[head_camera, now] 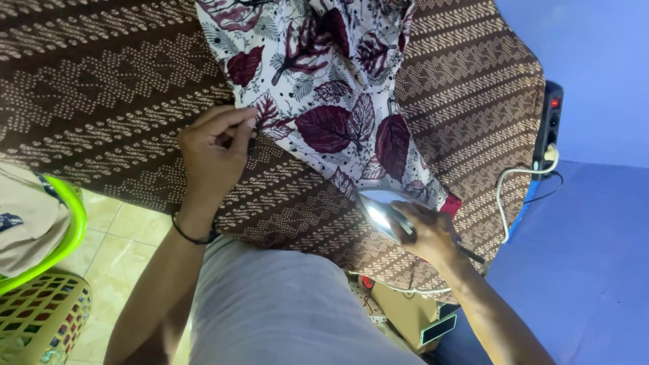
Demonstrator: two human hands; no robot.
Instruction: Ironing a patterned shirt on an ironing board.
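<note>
Left hand [215, 145] pinches the edge of the white leaf-print fabric [324, 88], grip clamped on it, fabric spread flat on the brown patterned bench cover [101, 94]. Right hand [433, 233] grip clamped on the iron [380, 209], which sits on the fabric's lower corner. White cord [503, 196] runs to the power strip [551, 125] at right; green basket [64, 230] at lower left.

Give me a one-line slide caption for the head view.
Left hand pinches the leaf-print garment on a brown patterned cloth while the right hand holds an iron.
</note>
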